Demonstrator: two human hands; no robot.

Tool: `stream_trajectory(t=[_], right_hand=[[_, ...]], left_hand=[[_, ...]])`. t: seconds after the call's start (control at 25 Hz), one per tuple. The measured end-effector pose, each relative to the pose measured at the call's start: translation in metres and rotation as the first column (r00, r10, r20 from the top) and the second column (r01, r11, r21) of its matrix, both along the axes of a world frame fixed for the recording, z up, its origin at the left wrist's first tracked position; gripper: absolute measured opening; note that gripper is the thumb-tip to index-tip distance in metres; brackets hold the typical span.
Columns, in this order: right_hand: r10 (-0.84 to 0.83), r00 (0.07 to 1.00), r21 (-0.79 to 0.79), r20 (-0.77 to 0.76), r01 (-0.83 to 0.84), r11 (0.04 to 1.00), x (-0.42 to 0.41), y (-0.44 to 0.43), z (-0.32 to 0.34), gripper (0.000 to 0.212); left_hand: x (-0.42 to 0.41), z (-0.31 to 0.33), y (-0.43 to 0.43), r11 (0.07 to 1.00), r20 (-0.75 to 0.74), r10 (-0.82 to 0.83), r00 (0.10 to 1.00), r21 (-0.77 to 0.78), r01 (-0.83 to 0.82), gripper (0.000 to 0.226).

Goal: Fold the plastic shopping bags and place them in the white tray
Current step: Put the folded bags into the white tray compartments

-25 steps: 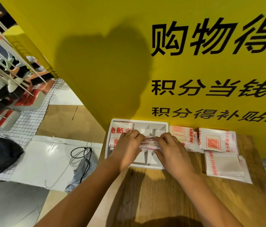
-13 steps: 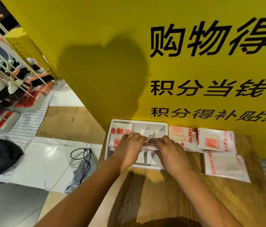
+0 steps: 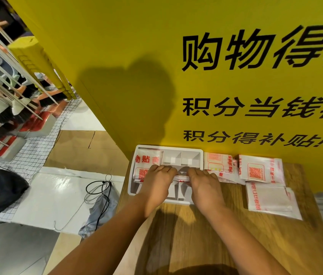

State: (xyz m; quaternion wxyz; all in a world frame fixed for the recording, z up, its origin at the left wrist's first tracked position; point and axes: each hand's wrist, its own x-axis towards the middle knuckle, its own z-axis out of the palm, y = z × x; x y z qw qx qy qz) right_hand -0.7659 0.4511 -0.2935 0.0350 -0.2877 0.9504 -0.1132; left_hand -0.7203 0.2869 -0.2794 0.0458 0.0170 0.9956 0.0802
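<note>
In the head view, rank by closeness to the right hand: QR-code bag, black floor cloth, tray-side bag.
1. Tray-side bag, just right of the right hand.
2. QR-code bag, farther right.
3. Black floor cloth, far left.

I see a yellow sign (image 3: 117, 56) behind the wooden table (image 3: 196, 235), with a black cloth (image 3: 3, 187) and brooms (image 3: 50, 99) at left.
</note>
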Motion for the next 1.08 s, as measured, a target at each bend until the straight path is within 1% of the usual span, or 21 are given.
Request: stream_trajectory(t=[0.08, 0.16, 0.32, 0.4, 0.48, 0.56, 0.6, 0.68, 0.76, 0.8, 0.84, 0.92, 1.0, 1.08], right_hand=[[0.027, 0.999, -0.003, 0.032, -0.027, 1.000, -0.001, 0.001, 0.003, 0.047], [0.057, 0.996, -0.043, 0.069, -0.054, 0.998, -0.004, 0.007, 0.005, 0.040], [0.065, 0.989, -0.177, 0.135, -0.041, 0.983, -0.001, 0.017, 0.014, 0.047], [0.045, 0.992, -0.245, 0.118, -0.014, 0.969, 0.005, 0.030, 0.018, 0.046], [-0.050, 0.993, -0.311, 0.103, 0.080, 0.947, 0.008, 0.059, 0.022, 0.040], [-0.176, 0.978, -0.349, 0.108, 0.203, 0.915, 0.008, 0.095, 0.022, 0.034], [-0.239, 0.965, -0.351, 0.108, 0.262, 0.899, 0.007, 0.116, 0.020, 0.031], [-0.361, 0.923, -0.320, 0.132, 0.385, 0.866, 0.005, 0.158, 0.013, 0.027], [-0.449, 0.881, -0.258, 0.149, 0.473, 0.842, 0.004, 0.192, 0.009, 0.025], [-0.470, 0.872, -0.237, 0.136, 0.490, 0.839, 0.002, 0.208, 0.007, 0.023], [-0.484, 0.866, -0.235, 0.126, 0.500, 0.834, -0.001, 0.220, 0.005, 0.020], [-0.516, 0.845, -0.236, 0.138, 0.534, 0.812, -0.005, 0.239, -0.002, 0.019], [-0.538, 0.818, -0.222, 0.204, 0.574, 0.788, -0.006, 0.248, -0.011, 0.025], [-0.517, 0.812, -0.232, 0.271, 0.577, 0.783, -0.002, 0.252, -0.020, 0.028]], left_hand=[[0.000, 0.000, -0.003, 1.000, 0.012, -0.023, 1.000, -0.006, 0.023, 0.047], [0.000, 0.003, -0.005, 0.999, 0.047, -0.040, 0.998, -0.009, 0.040, 0.045], [-0.001, 0.017, 0.000, 0.999, 0.085, -0.026, 0.996, -0.045, 0.030, 0.052], [0.001, 0.024, 0.009, 0.999, 0.073, -0.011, 0.997, -0.051, 0.015, 0.052], [-0.001, 0.032, 0.026, 0.999, 0.000, -0.035, 0.999, -0.038, 0.035, 0.046], [-0.007, 0.037, 0.055, 0.993, -0.065, -0.106, 0.992, 0.045, 0.109, 0.039], [-0.011, 0.039, 0.075, 0.982, -0.063, -0.150, 0.987, 0.102, 0.156, 0.037], [-0.021, 0.035, 0.119, 0.961, 0.001, -0.206, 0.978, 0.191, 0.202, 0.035], [-0.029, 0.026, 0.160, 0.957, 0.114, -0.235, 0.965, 0.200, 0.210, 0.037], [-0.032, 0.020, 0.177, 0.962, 0.150, -0.217, 0.965, 0.198, 0.186, 0.038], [-0.034, 0.014, 0.189, 0.967, 0.168, -0.164, 0.972, 0.224, 0.124, 0.039], [-0.037, 0.005, 0.208, 0.950, 0.205, -0.010, 0.979, 0.308, -0.055, 0.040], [-0.041, -0.001, 0.220, 0.902, 0.241, 0.113, 0.964, 0.382, -0.201, 0.040], [-0.044, -0.005, 0.226, 0.808, 0.286, 0.190, 0.939, 0.498, -0.315, 0.037]])
